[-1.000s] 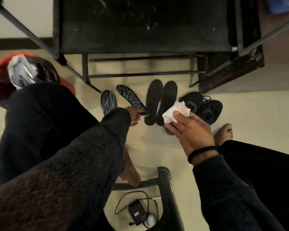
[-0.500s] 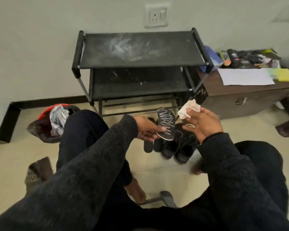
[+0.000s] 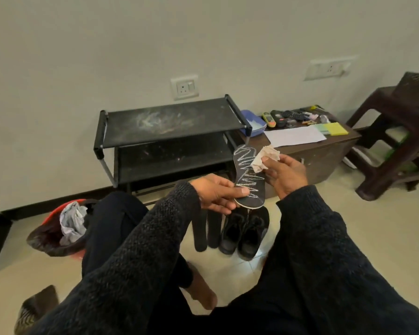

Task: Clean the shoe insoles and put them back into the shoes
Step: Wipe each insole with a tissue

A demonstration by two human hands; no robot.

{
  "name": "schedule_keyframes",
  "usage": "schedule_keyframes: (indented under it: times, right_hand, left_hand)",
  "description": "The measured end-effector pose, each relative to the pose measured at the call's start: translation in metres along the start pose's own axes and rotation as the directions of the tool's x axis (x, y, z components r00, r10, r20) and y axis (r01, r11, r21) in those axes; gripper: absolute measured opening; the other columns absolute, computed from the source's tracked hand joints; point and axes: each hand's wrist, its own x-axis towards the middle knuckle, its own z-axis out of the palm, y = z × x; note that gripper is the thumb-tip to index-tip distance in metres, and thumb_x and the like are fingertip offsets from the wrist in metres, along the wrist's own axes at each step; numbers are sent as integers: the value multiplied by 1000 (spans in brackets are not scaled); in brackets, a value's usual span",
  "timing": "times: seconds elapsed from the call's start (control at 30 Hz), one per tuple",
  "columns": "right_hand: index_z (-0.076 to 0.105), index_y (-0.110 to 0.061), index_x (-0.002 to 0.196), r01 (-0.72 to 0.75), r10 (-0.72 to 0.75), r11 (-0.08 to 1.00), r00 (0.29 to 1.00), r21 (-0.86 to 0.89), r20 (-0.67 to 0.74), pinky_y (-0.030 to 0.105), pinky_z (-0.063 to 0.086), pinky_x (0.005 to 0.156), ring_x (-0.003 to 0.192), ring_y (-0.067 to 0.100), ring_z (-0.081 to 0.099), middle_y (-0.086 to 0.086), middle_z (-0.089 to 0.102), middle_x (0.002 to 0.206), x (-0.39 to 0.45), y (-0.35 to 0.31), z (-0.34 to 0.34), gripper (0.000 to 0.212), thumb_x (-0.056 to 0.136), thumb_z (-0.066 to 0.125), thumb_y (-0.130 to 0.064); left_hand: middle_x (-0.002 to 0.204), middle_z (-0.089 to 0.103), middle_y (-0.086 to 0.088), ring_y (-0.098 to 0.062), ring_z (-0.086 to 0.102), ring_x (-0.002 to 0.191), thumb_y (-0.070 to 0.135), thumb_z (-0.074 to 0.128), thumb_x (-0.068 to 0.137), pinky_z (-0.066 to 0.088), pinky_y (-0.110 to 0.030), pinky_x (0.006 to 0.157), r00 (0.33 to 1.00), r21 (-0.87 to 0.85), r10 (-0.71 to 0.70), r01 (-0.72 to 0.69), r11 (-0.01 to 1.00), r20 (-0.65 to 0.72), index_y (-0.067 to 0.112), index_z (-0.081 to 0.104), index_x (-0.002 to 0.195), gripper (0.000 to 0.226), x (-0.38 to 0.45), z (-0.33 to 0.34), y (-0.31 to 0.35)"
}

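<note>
Black foam insole with pale zigzag scribbles: standing nearly upright in the air between the two hands, heel end lowest. The left hand is pinching that heel end, thumb lying across the scribbled face, the other fingers curling behind; the back of the insole is facing away and hidden. The right hand is gripping a crumpled white tissue wad between thumb and fingertips, and the wad is touching the insole's right edge near its upper half.

Two plain black insoles: lying side by side on the cream tiled floor, their upper ends hidden behind the left hand.

Pair of black lace-up shoes: standing just right of those insoles; their interiors are too dark to make out.

Black metal two-tier shoe rack: standing against the wall, a dusty smear showing on its top shelf.

Low brown wooden cabinet: its tabletop is carrying a white paper sheet, a yellow pad and small dark items too small to identify.

Red bin with a dark liner: sitting at left, partly hidden behind a knee, holding crumpled pale scraps.

Dark brown plastic stool: cut off by the right edge.
</note>
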Motion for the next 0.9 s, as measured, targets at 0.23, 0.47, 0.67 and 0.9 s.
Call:
schedule_keyframes:
  times: [0.23, 0.47, 0.67, 0.9]
  right_hand:
    - [66, -9, 103, 110, -114, 992, 991, -60, -72, 49, 56, 96, 102, 30, 72, 18, 73, 109, 18, -15, -16, 25, 84, 74, 6]
    - [71, -15, 101, 170, -209, 955, 967, -243, -148, 42, 59, 88, 99, 28, 73, 6, 78, 97, 58, -8, -49, 25, 81, 80, -4]
    - [70, -14, 100, 126, -177, 967, 958, -222, -225, 44, 59, 90, 95, 24, 75, 5, 78, 97, 133, 3, -75, 24, 83, 78, 0]
    - [69, -17, 96, 74, -154, 944, 960, -323, -232, 45, 60, 89, 96, 26, 74, 6, 76, 97, 261, 24, -85, 23, 83, 77, 1]
  left_hand:
    - [93, 73, -4, -11, 68, 74, 40, 69, 93, 60, -29, 77, 998, 70, 59, -57, 996, -28, 14, 67, 116, 35, 12, 13, 19]
    - [95, 75, -9, -15, 70, 79, 38, 61, 100, 58, -31, 79, 982, -7, 82, -85, 996, -171, 13, 63, 121, 33, 74, 11, 21]
    - [86, 76, -11, -19, 72, 70, 26, 63, 98, 53, -23, 58, 903, 220, 262, -194, 956, -341, 14, 64, 119, 24, 175, 4, 25]
    - [90, 72, 1, -13, 70, 74, 32, 53, 103, 58, -23, 71, 853, 410, 400, -251, 877, -334, 22, 60, 121, 22, 310, -3, 44]
